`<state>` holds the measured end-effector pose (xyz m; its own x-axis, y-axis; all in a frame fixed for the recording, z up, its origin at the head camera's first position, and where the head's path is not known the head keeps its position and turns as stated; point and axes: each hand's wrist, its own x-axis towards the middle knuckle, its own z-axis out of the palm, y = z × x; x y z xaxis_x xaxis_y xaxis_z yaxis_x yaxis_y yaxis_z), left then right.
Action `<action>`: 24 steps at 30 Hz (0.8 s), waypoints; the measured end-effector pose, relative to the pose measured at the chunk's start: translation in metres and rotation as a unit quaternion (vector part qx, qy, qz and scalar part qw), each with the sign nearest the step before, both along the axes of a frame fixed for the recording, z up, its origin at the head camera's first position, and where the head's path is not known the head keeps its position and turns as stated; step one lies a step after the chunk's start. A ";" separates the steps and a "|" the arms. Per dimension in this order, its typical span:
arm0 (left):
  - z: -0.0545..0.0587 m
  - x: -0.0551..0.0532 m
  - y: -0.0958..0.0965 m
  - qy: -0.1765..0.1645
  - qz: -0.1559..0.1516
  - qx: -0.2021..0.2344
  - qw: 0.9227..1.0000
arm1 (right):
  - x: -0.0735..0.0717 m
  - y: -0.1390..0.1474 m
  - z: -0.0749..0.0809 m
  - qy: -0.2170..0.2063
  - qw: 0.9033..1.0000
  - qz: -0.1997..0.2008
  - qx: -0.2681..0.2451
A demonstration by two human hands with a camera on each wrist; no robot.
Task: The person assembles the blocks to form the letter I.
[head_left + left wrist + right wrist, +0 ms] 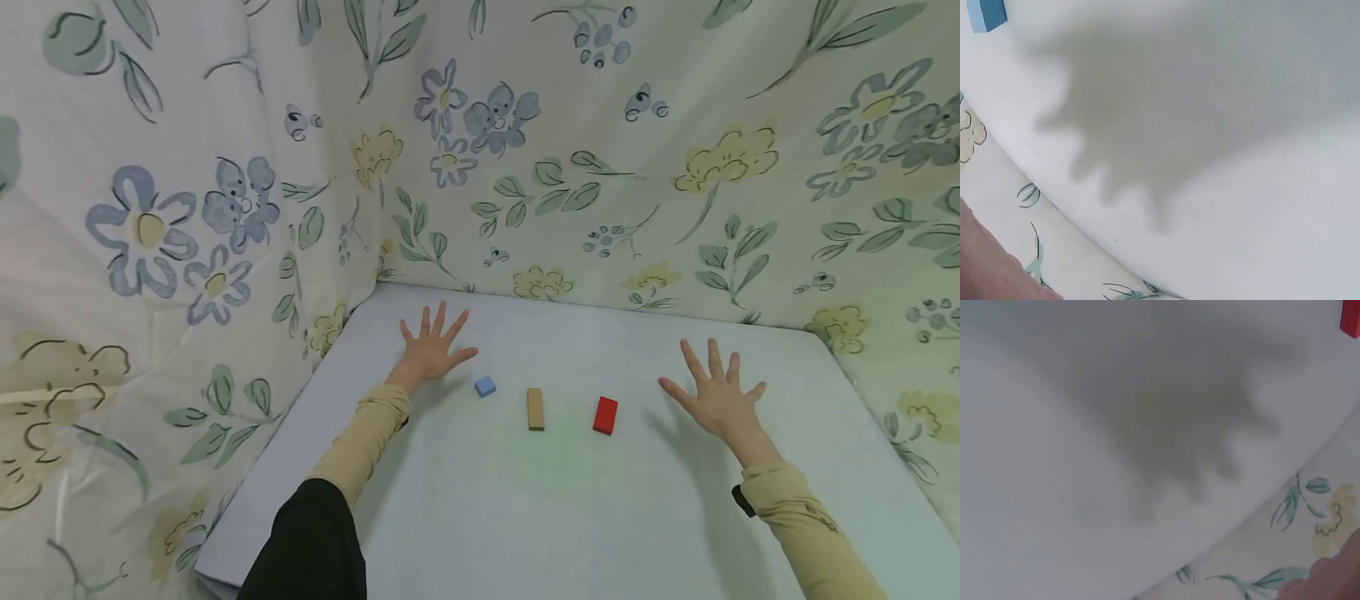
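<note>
Three small blocks lie apart on the white table: a blue block [485,386], a tan oblong block [536,409] and a red oblong block [605,415]. My left hand [429,354] hovers with fingers spread, just left of the blue block and holding nothing. To the right of the red block, my right hand [722,404] is raised with fingers spread and nothing in it. The left wrist view catches the blue block [988,15] at its upper left corner. In the right wrist view, part of the red block [1351,319] shows at the upper right edge.
The white tabletop [517,517] carries the shadows of both hands. A floral cloth [555,158] hangs along the back and both sides of the table. A dark sleeve [311,542] covers part of the left arm.
</note>
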<state>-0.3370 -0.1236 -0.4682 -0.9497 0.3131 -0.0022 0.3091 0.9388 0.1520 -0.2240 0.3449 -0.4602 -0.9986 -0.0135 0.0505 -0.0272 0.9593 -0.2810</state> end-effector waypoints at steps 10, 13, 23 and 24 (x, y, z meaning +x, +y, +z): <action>-0.003 0.005 0.013 -0.009 -0.018 0.002 1.000 | 0.002 -0.012 -0.005 -0.010 1.000 0.020 0.005; -0.007 0.005 0.014 -0.007 -0.026 -0.003 1.000 | 0.005 -0.017 -0.004 -0.014 1.000 0.028 0.001; -0.007 0.007 0.017 0.003 -0.054 0.002 0.999 | 0.010 -0.027 -0.003 -0.008 0.999 0.039 -0.009; -0.006 0.008 0.018 0.003 -0.056 0.002 0.998 | 0.010 -0.028 -0.003 -0.009 0.999 0.040 -0.009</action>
<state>-0.3292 -0.1058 -0.4741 -0.9088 0.4173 0.0046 0.4129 0.8976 0.1543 -0.2142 0.3170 -0.4631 -0.9951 -0.0927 0.0334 -0.0984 0.9489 -0.2998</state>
